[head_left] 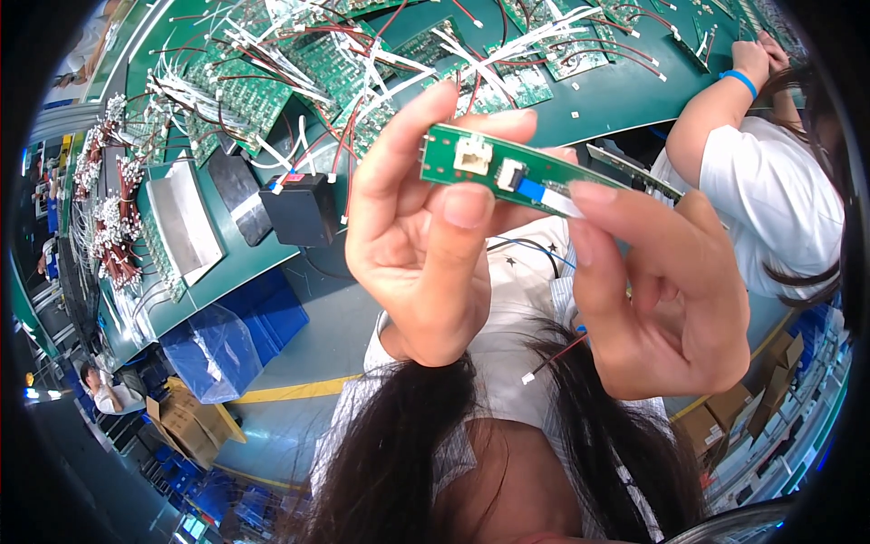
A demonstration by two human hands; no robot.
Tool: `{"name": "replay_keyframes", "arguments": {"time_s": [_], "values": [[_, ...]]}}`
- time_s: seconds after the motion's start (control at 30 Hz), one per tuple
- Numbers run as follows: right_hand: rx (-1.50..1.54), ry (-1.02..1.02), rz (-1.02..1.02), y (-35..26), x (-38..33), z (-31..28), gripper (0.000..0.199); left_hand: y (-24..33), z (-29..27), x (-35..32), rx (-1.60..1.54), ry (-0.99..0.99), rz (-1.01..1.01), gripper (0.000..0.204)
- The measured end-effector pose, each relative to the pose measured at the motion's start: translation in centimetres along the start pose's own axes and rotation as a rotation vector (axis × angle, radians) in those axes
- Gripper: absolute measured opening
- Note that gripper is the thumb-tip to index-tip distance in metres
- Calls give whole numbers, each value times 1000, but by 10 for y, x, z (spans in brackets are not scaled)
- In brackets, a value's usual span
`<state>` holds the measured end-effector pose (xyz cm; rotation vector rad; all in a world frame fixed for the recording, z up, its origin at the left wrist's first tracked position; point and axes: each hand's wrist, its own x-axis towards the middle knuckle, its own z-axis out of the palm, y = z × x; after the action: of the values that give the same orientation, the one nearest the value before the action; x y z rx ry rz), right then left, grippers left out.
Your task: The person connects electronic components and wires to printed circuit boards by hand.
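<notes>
Green workbench [616, 100], hands pinching circuit board [507, 168]

The left hand [421, 245] is pinching a narrow green circuit board [507, 170] with white connectors between thumb and fingers, while the right hand [666, 295] is gripping the white-and-blue flat ribbon cable [548, 197] at the board's right end. Behind them, a dark green worktop [589, 100] is carrying many green circuit boards with red and white wires [299, 72] and a black box [299, 208]. Another person in a white shirt [779, 204] is leaning on the worktop at right.

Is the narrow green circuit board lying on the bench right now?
No, the narrow green circuit board is held up in the air between the left hand and right hand.
</notes>
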<state>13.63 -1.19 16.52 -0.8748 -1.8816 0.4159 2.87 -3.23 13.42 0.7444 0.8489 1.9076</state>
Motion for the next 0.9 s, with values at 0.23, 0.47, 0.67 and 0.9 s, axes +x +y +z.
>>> {"name": "replay_keyframes", "arguments": {"time_s": [0.23,0.47,0.67,0.9], "values": [[-1,-11,-5,1,0,0,31,0,-1,0,-4,2,-5,50],[33,-17,5,-1,0,0,31,-1,0,1,-9,-3,55,46],[58,-68,-40,3,1,-1,30,-5,-3,4,-37,-45,24,49],[211,-152,-110,2,1,0,27,-10,-3,7,-232,-110,-75,56]]}}
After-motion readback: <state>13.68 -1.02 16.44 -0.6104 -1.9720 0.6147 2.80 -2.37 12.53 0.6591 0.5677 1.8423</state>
